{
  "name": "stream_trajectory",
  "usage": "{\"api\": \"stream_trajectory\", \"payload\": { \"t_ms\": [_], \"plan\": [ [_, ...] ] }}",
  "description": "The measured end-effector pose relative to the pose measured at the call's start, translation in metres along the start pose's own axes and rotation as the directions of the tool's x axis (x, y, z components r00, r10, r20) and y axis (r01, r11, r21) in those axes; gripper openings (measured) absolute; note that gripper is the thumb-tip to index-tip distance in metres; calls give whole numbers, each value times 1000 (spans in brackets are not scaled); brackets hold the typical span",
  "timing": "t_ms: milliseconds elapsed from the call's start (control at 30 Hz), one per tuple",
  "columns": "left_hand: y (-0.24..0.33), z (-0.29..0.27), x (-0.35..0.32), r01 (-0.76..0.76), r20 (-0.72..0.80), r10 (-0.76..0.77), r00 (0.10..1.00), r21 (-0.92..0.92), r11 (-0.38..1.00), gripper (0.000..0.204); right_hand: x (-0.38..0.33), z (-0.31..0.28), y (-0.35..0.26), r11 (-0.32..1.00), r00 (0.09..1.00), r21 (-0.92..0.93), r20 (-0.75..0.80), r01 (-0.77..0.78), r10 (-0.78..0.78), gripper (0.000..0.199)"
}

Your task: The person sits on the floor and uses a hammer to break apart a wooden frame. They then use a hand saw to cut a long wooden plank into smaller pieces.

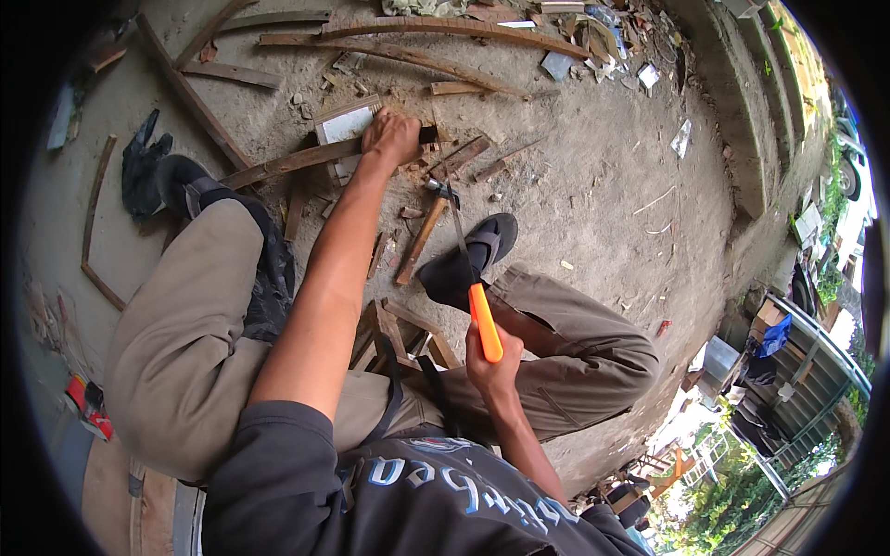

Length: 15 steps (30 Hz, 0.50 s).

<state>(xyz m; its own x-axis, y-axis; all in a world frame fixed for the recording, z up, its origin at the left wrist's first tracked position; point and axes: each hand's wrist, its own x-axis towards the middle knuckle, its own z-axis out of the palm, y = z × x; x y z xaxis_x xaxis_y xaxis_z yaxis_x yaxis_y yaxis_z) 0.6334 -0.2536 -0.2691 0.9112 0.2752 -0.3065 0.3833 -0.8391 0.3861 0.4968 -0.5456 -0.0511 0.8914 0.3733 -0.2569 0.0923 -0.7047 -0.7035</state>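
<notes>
Dusty grey ground spreads out below. From far off, I see a long brown wooden plank lying across a white-topped block. My left hand is closed around the plank near its right end. Next, a wooden-handled hammer lies on the ground. Farther right, my right hand holds a thin saw with an orange handle. I think this is setting up a cut; next, the blade must reach the plank, kept steady.

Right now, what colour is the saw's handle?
Orange: the saw handle shows best in the head view.
</notes>
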Motion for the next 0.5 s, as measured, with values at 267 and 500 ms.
{"api": "stream_trajectory", "payload": {
  "t_ms": [267,500],
  "plan": [
    [3,10,9,-10,98,7,995,30,999,29,135,64,-23,999,998,29,-69,15,-13,24],
    [-9,39,14,-66,52,60,997,118,991,26,-17,24,4,986,992,127,-39,-112,118,25]
  ]
}}
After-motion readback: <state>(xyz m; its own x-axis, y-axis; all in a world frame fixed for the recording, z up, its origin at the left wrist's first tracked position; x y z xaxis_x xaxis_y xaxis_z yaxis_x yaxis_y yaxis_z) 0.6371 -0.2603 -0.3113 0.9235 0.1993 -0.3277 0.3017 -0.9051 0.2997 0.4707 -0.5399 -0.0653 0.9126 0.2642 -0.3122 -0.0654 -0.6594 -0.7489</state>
